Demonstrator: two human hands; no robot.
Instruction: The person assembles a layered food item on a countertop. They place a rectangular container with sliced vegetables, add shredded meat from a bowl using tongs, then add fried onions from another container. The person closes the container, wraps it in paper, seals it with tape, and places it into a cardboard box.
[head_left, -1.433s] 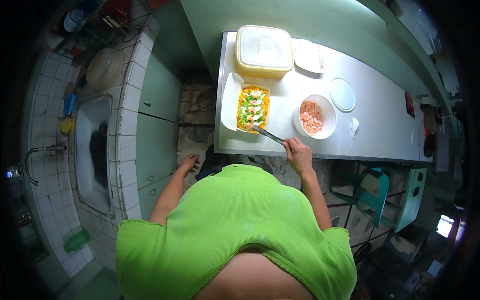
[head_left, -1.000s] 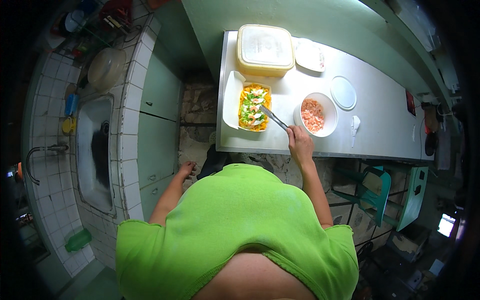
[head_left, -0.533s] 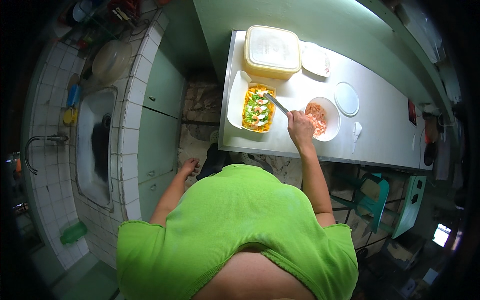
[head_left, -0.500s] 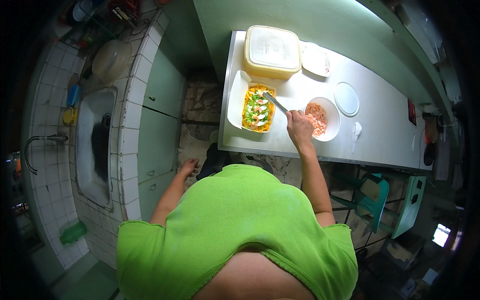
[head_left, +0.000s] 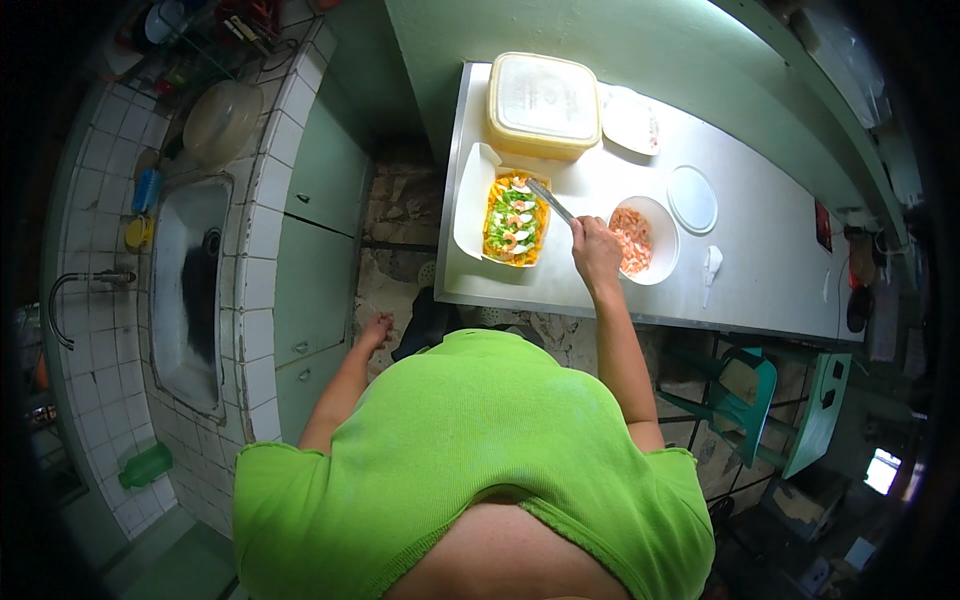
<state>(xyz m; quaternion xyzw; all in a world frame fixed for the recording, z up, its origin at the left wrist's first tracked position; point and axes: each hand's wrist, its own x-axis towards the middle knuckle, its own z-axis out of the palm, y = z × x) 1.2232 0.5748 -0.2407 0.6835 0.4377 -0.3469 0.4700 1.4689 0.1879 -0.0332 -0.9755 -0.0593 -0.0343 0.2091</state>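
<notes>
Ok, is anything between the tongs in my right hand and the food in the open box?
Nothing visible. The tongs in your right hand reach over the right side of the open box, tips by the food; I can't tell whether they touch it. The white bowl sits to the right, outside that path.

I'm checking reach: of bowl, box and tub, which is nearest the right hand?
The white bowl of pink pieces, beside the right hand. The open box lies farther left, at the tips of the tongs; the lidded yellowish tub stands farther back.
</notes>
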